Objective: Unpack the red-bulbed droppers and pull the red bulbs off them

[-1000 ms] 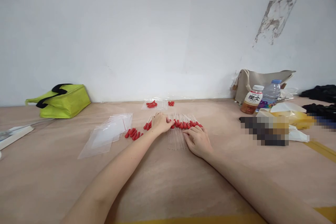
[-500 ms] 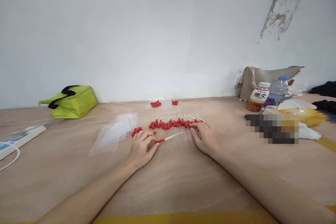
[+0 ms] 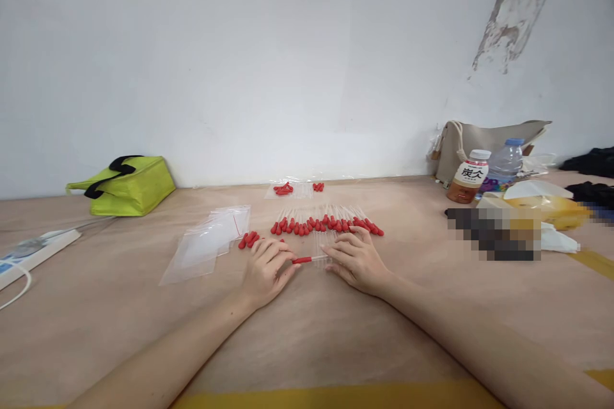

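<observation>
red bulbs (image 3: 301,229), colourless tubes (image 3: 318,243), lime-green bag (image 3: 148,186) with black straps (image 3: 122,166), tan tabletop (image 3: 307,332), yellow tape (image 3: 336,397), whitish wall (image 3: 268,64)

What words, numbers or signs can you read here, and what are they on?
"炭仌": on the white-capped bottle.
Smaller print on that bottle: too small to read.
Purple label on the blue-capped bottle: too blurred to read.

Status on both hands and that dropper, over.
Left hand pinching dropper by its red end. Right hand at its clear end, grip unclear. Clear tubes lying close by right hand.
</observation>
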`<state>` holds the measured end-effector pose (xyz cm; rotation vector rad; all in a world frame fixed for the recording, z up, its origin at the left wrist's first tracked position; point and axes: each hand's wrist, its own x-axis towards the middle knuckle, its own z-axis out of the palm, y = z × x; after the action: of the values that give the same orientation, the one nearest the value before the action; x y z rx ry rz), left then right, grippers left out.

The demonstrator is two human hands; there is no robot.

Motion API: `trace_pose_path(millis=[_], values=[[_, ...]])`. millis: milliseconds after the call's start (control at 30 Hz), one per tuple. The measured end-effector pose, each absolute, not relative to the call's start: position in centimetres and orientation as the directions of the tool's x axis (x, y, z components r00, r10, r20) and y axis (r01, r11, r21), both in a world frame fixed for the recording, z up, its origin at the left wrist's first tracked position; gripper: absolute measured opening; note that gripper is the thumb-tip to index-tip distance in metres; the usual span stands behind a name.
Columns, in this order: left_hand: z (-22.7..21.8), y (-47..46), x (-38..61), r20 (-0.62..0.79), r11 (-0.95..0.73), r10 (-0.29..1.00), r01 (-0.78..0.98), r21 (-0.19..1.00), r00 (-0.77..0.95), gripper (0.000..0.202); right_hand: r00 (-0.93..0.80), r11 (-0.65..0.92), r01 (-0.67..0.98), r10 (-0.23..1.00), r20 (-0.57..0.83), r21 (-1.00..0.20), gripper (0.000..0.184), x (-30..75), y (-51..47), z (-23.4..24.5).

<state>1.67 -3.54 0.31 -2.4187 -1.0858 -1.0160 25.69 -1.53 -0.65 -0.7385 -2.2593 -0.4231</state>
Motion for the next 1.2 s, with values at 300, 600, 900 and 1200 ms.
trace_pose_path(millis=[300, 600, 900, 1200], values=[[0.6, -3.5, 2.2, 0.624, -0.738, 0.516, 0.674, -0.024, 0.587, 0.028, -0.611, 0.815, 0.572, 0.354, 0.708, 0.086, 0.02, 24.9, -1.9, -0.7], [0.8, -3.7, 2.4, 0.548, -0.757, 0.544, 0.654, -0.006, 0.635, 0.019, -0.634, 0.832, 0.542, 0.311, 0.708, 0.119, 0.017, 25.1, -2.1, -0.6], [0.7, -3.8, 2.6, 0.538, -0.747, 0.558, 0.665, -0.006, 0.631, 0.02, -0.635, 0.816, 0.564, 0.332, 0.698, 0.125, 0.019, 25.1, -2.3, -0.6], [0.7, -3.5, -0.2, 0.641, -0.692, 0.605, 0.71, 0.129, 0.473, 0.019, -0.43, 0.703, 0.709, 0.485, 0.761, -0.048, 0.02, 27.7, -1.4, -0.8]])
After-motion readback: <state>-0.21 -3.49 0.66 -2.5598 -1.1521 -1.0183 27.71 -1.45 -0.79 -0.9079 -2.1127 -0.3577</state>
